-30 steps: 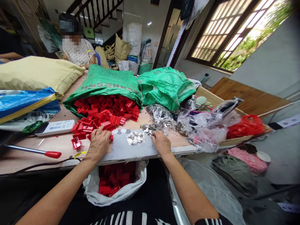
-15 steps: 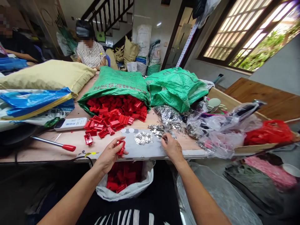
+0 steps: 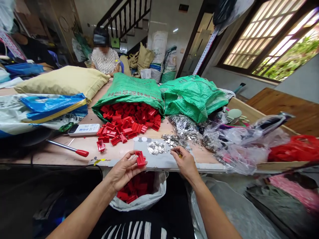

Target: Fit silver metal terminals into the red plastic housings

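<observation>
My left hand grips a small red plastic housing between thumb and fingers, its hollow side showing, above the table's front edge. To the right, my right hand is closed in a pinch at the edge of the small metal pieces; what sits between the fingertips is too small to make out. A bright pile of flat metal pieces lies on a grey sheet between the hands. Darker metal pieces are heaped just behind. Below the table edge, a white sack holds more red housings.
A green sack spills red housings onto the table. Another green sack and clear plastic bags lie at the right. A red-handled lever juts in at the left. A co-worker sits across the table.
My left hand has lifted slightly and turned the red housing, moving toward the right hand. My right hand has drawn back a little from the metal pieces, fingertips pinched. The camera view has shifted.
</observation>
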### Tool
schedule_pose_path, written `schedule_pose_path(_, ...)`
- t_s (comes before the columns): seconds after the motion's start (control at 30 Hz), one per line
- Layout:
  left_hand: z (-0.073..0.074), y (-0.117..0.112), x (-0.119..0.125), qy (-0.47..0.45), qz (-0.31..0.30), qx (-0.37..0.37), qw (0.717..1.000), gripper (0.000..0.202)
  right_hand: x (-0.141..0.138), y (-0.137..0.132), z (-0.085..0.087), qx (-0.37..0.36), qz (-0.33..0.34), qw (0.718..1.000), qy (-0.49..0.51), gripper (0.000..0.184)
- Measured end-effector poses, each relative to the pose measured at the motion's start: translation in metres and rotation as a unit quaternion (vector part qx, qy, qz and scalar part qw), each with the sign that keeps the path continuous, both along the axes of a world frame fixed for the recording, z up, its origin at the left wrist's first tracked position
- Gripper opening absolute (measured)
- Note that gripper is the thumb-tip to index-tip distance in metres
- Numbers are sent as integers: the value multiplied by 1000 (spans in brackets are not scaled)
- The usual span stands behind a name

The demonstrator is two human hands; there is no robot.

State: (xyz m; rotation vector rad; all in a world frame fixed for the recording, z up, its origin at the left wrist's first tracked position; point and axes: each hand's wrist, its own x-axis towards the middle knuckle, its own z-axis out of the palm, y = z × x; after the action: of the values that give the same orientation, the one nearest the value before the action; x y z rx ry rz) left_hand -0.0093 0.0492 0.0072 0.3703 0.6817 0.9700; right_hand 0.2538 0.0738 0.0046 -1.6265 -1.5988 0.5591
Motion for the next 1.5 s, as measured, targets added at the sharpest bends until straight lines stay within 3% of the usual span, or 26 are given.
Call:
schedule_pose_path(0.17,4,-5,0,20,6,64,998,49,-33,-21,14,-10,94,994,49,21)
schedule_pose_path(0.3,-2,-9,2,120,38,155,980,50,-57,-37,25,-17,134,989,62,14)
schedule_pose_path(0.4,-9,-11,3,235,56,251,937,39,-70,-44,28,-17,156,986,60,10)
schedule_pose_path(0.57,-13,-13,2,386,116,391,827,27,-77,-48,29,12,157,987,31,9)
schedule_pose_path(0.7,-13,-16,2,427,124,421,791,25,-77,-48,29,32,144,989,19,8)
schedule_pose_path(1.13,-11,-19,9,456,136,472,742,23,-78,-45,33,-22,223,974,-27,9)
schedule_pose_path(1.5,-14,-21,9,454,124,473,745,23,-77,-47,34,-8,225,972,-69,11)
